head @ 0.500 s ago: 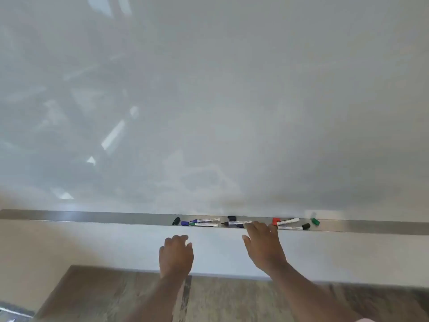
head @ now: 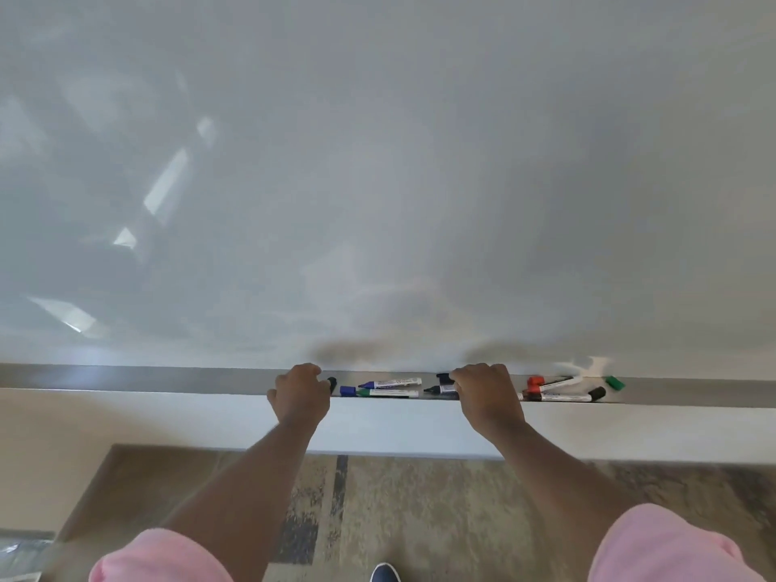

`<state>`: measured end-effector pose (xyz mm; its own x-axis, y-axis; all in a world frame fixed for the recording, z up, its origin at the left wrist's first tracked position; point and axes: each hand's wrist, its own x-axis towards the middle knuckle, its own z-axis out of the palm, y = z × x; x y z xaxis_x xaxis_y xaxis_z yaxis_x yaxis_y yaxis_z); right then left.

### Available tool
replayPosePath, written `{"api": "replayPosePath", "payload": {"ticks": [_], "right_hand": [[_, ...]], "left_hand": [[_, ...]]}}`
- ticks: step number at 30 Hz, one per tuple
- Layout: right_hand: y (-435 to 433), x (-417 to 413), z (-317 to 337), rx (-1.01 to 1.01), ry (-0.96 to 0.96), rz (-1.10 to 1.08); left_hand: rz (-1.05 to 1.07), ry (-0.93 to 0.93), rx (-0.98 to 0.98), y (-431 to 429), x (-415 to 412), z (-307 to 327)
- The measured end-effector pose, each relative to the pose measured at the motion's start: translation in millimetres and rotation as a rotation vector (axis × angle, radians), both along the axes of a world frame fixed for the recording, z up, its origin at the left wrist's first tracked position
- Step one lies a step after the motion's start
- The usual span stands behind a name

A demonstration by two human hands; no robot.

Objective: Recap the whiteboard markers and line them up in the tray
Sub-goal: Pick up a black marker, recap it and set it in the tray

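Note:
Several whiteboard markers and loose caps lie in the metal tray (head: pixel 168 378) under the whiteboard. My left hand (head: pixel 300 396) is curled at the tray, with its fingertips closed on a loose black cap (head: pixel 332 384). My right hand (head: pixel 487 396) is curled over the body of an uncapped black marker (head: pixel 439 388), whose tip points left. Between the hands lie an uncapped blue marker (head: pixel 388 382), a green marker (head: pixel 390 393) and a blue cap (head: pixel 347 390). A dark cap (head: pixel 443 375) sits by my right fingers.
Right of my right hand lie a red cap (head: pixel 535 381), a marker (head: pixel 560 382) beside it, a black-capped marker (head: pixel 564 397) and a green cap (head: pixel 614 382). The whiteboard (head: pixel 378 182) rises behind the tray. Patterned carpet (head: pixel 420 518) lies below.
Both hands have moved up to the tray. The left hand reached the black cap, and the right hand's fingers curled over the black marker.

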<state>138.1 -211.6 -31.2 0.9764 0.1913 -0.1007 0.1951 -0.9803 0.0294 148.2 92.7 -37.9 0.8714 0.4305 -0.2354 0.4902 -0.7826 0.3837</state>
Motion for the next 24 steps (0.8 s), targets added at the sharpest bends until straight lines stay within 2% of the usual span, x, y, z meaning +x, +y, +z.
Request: {"api": "replayPosePath", "payload": {"ticks": [5, 8, 12, 17, 21, 24], "right_hand": [[3, 13, -17, -0.088, 0.04, 0.071], [1, 15, -24, -0.074, 0.017, 0.094], [-2, 18, -29, -0.034, -0.016, 0.115], [-1, 23, -31, -0.129, 0.015, 0.13], [1, 23, -34, -0.13, -0.019, 0.145], [3, 21, -31, -0.063, -0.076, 0.139]], "left_hand": [[-0.054, 0.081, 0.116, 2, 10, -15], [-0.064, 0.124, 0.163, -4, 13, -19], [-0.058, 0.129, 0.189, -7, 17, -18], [-0.073, 0.124, 0.214, -13, 21, -17], [-0.021, 0.093, 0.124, -14, 21, -21], [0.085, 0.038, -0.06, -11, 19, -20]]}}
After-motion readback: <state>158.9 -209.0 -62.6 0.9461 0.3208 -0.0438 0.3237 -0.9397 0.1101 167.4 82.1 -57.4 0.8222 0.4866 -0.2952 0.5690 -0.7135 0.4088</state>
